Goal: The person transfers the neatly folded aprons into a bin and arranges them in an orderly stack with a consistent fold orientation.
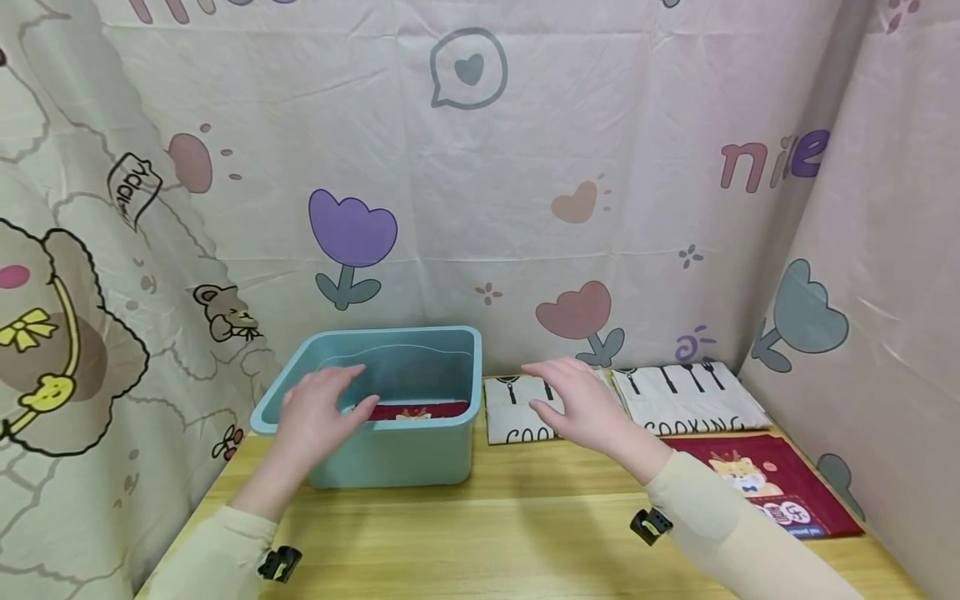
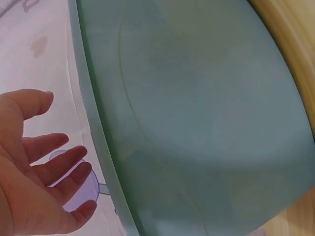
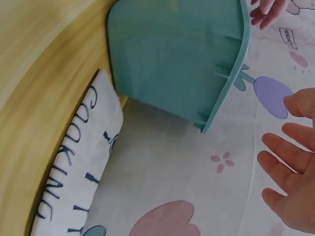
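A light blue plastic bin (image 1: 390, 458) stands on the left half of the table. Folded dark red cloth (image 1: 450, 409) with a cartoon print shows inside it. Over the bin's front left side is my left hand (image 1: 318, 408), fingers and thumb spread loosely and holding nothing; the left wrist view shows the same hand (image 2: 39, 191) beside the bin's wall (image 2: 211, 98). My right hand (image 1: 577, 400) hovers to the right of the bin, in front of a folded white cloth (image 1: 517, 421) printed with "COOKING". Its fingers (image 3: 283, 152) are relaxed, with nothing between them.
A second folded white cloth (image 1: 686, 404) lies at the back right. Nearer, a folded dark red cloth (image 1: 802, 487) with a cartoon print lies partly behind the right forearm. A printed curtain (image 1: 465, 183) closes off the back and both sides of the wooden table (image 1: 480, 542).
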`<state>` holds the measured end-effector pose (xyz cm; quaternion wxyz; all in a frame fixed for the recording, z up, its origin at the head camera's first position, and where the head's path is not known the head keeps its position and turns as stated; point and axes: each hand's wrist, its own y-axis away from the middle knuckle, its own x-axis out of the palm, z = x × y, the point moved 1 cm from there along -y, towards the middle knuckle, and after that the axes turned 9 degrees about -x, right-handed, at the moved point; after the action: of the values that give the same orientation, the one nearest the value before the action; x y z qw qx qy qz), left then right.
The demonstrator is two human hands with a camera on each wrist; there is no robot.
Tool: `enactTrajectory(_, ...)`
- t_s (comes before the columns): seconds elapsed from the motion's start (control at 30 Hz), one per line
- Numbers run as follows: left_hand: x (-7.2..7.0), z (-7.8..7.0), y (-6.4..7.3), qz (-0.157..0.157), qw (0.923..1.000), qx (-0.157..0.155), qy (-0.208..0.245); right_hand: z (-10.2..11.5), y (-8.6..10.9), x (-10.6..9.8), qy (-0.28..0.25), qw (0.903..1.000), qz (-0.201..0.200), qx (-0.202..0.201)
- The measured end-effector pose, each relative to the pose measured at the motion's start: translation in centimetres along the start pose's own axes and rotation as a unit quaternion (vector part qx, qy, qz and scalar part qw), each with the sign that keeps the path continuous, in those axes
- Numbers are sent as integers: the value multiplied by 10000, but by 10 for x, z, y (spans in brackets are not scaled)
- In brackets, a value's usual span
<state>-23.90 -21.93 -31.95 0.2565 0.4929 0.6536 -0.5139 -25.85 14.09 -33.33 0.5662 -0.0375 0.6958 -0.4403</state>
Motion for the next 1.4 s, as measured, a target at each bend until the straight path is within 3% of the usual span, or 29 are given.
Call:
enactTrajectory(0.63,15,-27,21,-489,9949,805,356,-20,54,-11,217,9994,-275,33)
enactTrajectory(0.93,27,-36,24,-894,9861,1354,347,-25,75,-16,384,9984,-259,312)
enactTrajectory(1.17,41,-47,27,-1264,9729,1887,422,-32,95,-20,443,9973,-179,550)
enactTrajectory(1.4,54,-62,33,-1262,9713,1997,279,-37,116,-26,459,9948,-155,899)
